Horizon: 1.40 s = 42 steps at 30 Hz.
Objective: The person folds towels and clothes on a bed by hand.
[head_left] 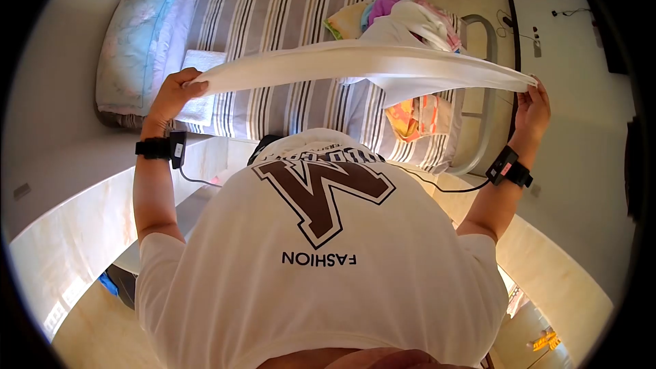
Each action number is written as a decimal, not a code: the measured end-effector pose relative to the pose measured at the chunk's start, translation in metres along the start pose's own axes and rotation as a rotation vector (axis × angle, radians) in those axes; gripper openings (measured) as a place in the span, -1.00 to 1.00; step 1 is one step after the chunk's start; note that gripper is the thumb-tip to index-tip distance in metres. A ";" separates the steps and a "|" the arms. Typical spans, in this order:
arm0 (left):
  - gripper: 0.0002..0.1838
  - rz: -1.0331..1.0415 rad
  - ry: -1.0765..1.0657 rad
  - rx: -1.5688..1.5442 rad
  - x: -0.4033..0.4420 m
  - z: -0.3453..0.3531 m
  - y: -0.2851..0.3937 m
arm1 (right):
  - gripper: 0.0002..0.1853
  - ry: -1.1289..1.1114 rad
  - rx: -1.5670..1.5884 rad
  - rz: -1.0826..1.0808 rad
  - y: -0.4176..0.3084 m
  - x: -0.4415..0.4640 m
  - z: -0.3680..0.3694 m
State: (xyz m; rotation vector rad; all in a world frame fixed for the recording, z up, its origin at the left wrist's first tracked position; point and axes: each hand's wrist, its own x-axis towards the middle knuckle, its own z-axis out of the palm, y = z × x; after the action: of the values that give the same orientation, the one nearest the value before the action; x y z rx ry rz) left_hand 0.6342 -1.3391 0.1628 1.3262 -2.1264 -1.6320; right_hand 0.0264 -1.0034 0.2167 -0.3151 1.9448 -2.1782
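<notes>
A white cloth garment (294, 68) is stretched in a long band between my two hands, above the bed. My left hand (176, 97) pinches its left end, close to the pillow. At the far right, my right hand (534, 106) grips the other end up at its corner. From the band's right half a looser part hangs down toward the bed. What kind of garment it is I cannot tell. Below that hanging part lies a folded orange and beige patterned cloth (418, 119).
The bed (263, 14) has a striped sheet and a curved metal end rail (489, 48). A blue flowered pillow (133, 48) lies at its left, beside a folded white towel (199, 106). Behind the garment is a pile of coloured clothes (383, 10). Cables run from both wrist devices.
</notes>
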 end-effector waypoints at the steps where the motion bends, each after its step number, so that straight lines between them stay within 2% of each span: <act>1: -0.69 -0.032 -0.052 0.001 0.002 -0.007 -0.004 | -0.76 -0.155 -0.016 0.051 -0.005 0.004 -0.007; 2: -0.69 -0.032 -0.047 -0.003 0.004 -0.011 -0.010 | -0.76 -0.312 -0.031 0.102 -0.010 0.007 -0.013; 3: -0.66 -0.068 -0.014 -0.006 0.004 -0.012 -0.015 | -0.76 -0.321 -0.032 0.103 -0.017 0.006 -0.018; 5: -0.58 -0.121 0.025 0.035 0.006 -0.020 -0.030 | -0.72 -0.628 -0.037 0.119 -0.039 -0.004 -0.026; 6: -0.58 -0.133 0.040 0.030 0.009 -0.021 -0.038 | -0.72 -0.647 -0.035 0.126 -0.050 -0.011 -0.024; 8: -0.58 -0.111 0.072 0.111 0.015 -0.023 -0.050 | -0.74 -0.836 0.059 0.059 -0.077 -0.030 -0.011; 9: -0.58 -0.124 0.088 0.107 0.016 -0.021 -0.051 | -0.74 -0.856 0.064 0.065 -0.090 -0.043 -0.003; 11: -0.61 -0.068 0.107 0.189 0.026 -0.007 -0.048 | -0.69 -0.808 0.113 -0.143 -0.115 -0.075 0.017; 12: -0.61 -0.076 0.115 0.180 0.037 -0.002 -0.056 | -0.69 -0.823 0.111 -0.140 -0.129 -0.091 0.029; 14: -0.69 0.196 0.154 0.371 0.057 0.016 -0.077 | -0.58 -0.829 0.024 -0.338 -0.156 -0.119 0.051; 17: -0.72 0.321 0.163 0.430 0.072 0.060 -0.069 | -0.50 -0.808 0.033 -0.402 -0.181 -0.137 0.068; 18: -0.70 0.349 0.118 0.363 0.062 0.077 -0.037 | -0.48 -0.800 0.033 -0.422 -0.188 -0.138 0.073; 19: -0.70 0.350 0.050 0.252 0.057 0.092 -0.016 | -0.49 -1.044 0.110 -0.349 -0.195 -0.134 0.077; 23: -0.66 0.521 -0.275 -0.043 0.035 0.139 0.068 | -0.49 -1.266 0.124 -0.294 -0.202 -0.151 0.100; 25: -0.67 0.602 -0.349 -0.135 0.024 0.153 0.103 | -0.48 -1.303 0.064 -0.299 -0.202 -0.162 0.109; 27: -0.69 0.784 -0.396 -0.124 0.020 0.162 0.131 | -0.56 -1.234 0.147 -0.230 -0.201 -0.173 0.117; 28: -0.69 0.793 -0.397 -0.131 0.023 0.166 0.138 | -0.57 -1.210 0.171 -0.210 -0.202 -0.176 0.121; 29: -0.70 0.792 -0.441 -0.160 0.026 0.170 0.145 | -0.60 -1.307 0.168 -0.102 -0.207 -0.175 0.124; 32: -0.70 0.794 -0.538 -0.206 0.034 0.184 0.157 | -0.60 -1.255 0.339 0.121 -0.202 -0.184 0.127; 36: -0.71 0.812 -0.674 -0.209 0.029 0.206 0.170 | -0.65 -1.130 0.463 0.000 -0.205 -0.187 0.124; 39: -0.75 0.830 -0.786 -0.176 0.028 0.218 0.168 | -0.67 -1.277 0.191 0.179 -0.224 -0.181 0.124; 42: -0.78 0.797 -0.752 -0.105 0.032 0.219 0.164 | -0.69 -1.421 0.273 0.201 -0.220 -0.184 0.126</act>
State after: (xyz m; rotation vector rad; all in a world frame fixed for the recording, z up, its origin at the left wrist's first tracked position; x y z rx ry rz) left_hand 0.3973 -1.2046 0.2019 -0.2762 -2.3648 -1.9274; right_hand 0.2373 -1.0448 0.4444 -1.1316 0.7986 -1.2897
